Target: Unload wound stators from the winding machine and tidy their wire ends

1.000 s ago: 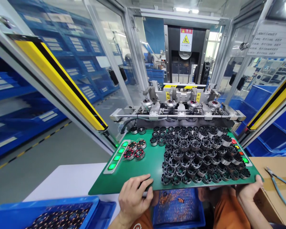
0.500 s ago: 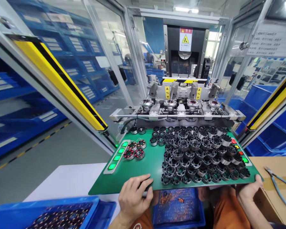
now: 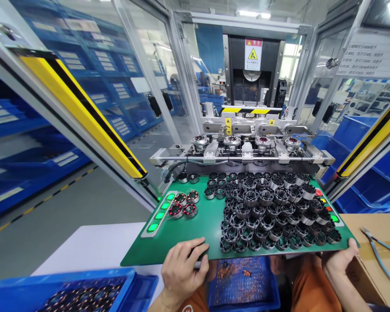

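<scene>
My left hand (image 3: 183, 268) rests at the front edge of the green tabletop (image 3: 156, 250), its fingers curled around a small dark object (image 3: 198, 256) that I cannot make out. At the front right corner, my right hand (image 3: 341, 258) grips the tabletop's edge; its fingers underneath are hidden. Bare black-and-metal stator cores (image 3: 266, 221) stand in stacked rows between the hands and the machine. Left of them lie several wound stators (image 3: 183, 203) with copper and red wire. Behind, the winding machine (image 3: 247, 149) carries stators on its several holders, with its levers lying level above.
Lit green buttons (image 3: 160, 215) line the tabletop's left side. A blue bin (image 3: 126, 277) with wound parts stands at lower left, and a blue tray (image 3: 243, 297) with copper scraps sits below the edge. Cutting pliers (image 3: 377, 251) lie on a cardboard box (image 3: 385, 225) at right. Yellow posts (image 3: 84, 112) flank the machine.
The machine's levers above the holders have swung from a tilted position to level, showing more of the striped bar. Both my hands and the parts on the tabletop stay where they were.
</scene>
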`<control>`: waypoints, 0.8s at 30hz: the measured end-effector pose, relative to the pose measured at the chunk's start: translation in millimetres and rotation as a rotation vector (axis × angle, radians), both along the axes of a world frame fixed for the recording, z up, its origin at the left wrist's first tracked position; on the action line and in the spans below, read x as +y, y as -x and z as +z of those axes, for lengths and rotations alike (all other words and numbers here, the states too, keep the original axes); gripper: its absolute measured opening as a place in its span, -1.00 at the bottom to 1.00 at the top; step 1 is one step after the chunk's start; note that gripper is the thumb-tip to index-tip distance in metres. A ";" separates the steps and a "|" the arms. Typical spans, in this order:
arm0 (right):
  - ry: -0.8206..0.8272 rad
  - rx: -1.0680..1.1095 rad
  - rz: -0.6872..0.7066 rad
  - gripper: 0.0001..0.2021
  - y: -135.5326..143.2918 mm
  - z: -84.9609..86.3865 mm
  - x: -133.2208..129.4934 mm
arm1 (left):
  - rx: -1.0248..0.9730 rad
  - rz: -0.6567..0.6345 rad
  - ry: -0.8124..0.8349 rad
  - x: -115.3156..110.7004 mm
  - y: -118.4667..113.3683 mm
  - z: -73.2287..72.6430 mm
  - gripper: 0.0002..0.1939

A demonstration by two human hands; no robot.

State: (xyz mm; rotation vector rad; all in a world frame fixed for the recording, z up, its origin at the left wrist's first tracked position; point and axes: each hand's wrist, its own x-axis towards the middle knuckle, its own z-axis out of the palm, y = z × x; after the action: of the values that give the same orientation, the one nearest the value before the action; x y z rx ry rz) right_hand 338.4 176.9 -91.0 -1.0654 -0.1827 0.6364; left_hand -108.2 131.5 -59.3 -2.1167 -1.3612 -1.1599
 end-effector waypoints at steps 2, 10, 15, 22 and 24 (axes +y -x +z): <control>-0.018 -0.005 -0.007 -0.41 -1.5 -0.9 0.5 | 0.001 0.000 0.002 -0.2 0.0 0.7 -0.87; -0.005 0.007 0.002 -0.37 -6.3 -7.0 2.2 | -0.009 0.003 0.002 0.3 0.1 -0.3 -0.87; -0.010 -0.002 -0.005 -0.38 -6.0 -7.0 2.0 | -0.003 -0.003 0.002 -0.2 0.4 0.6 -0.87; 0.000 0.006 0.010 -0.38 -8.1 -8.7 1.7 | 0.002 -0.005 0.000 0.1 -0.5 1.7 -0.87; -0.009 0.001 0.008 -0.39 -7.0 -7.7 1.2 | 0.002 -0.005 0.001 0.3 -0.3 0.8 -0.87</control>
State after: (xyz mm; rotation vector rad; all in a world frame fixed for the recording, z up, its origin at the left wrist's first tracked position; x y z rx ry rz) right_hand 345.4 178.1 -98.6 -1.0560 -0.1882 0.6427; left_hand -107.9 131.8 -58.4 -2.1225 -1.3563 -1.1593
